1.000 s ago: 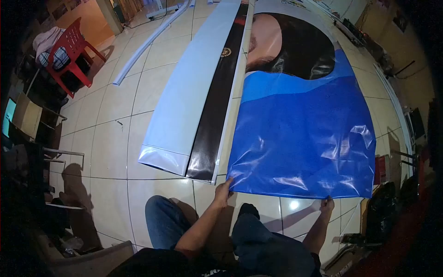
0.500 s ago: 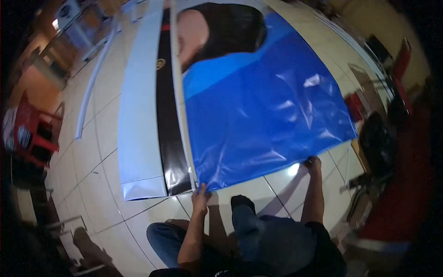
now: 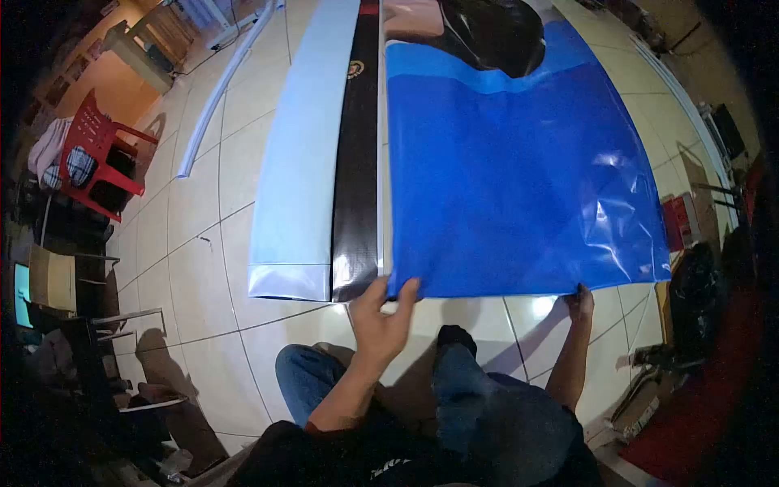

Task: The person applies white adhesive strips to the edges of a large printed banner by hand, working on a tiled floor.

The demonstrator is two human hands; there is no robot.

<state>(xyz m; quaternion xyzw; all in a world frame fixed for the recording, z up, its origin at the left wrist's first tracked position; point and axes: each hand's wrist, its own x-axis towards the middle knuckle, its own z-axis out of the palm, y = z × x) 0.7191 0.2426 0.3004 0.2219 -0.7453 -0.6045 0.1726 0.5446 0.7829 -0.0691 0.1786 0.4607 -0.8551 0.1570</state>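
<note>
A large glossy vinyl banner [image 3: 503, 178] spreads over the floor ahead, mostly blue, with a printed dark shape and a skin-toned patch at its far end. At the blue part's near left corner is my left hand [image 3: 383, 316], thumb and fingers on either side of the edge. My right hand [image 3: 580, 302] grips the near edge farther right, its fingertips partly hidden. A long pale strip [image 3: 385, 162] runs along the blue part's left side. Left of it lie a black printed band [image 3: 355, 178] and a whitish band [image 3: 296, 170] with a hem seam.
A red plastic chair [image 3: 101, 158] with cloths stands at left. A long white tube [image 3: 219, 97] lies on the tiled floor [image 3: 195, 276]. Dark bags [image 3: 694, 292] and a red object [image 3: 680, 221] sit at right. My knees are close to the banner's near edge.
The view has shifted, so the banner appears farther right and higher. My left hand has turned, its thumb and fingers now wider apart at the corner. The blue part looks flatter, with fewer wrinkles.
</note>
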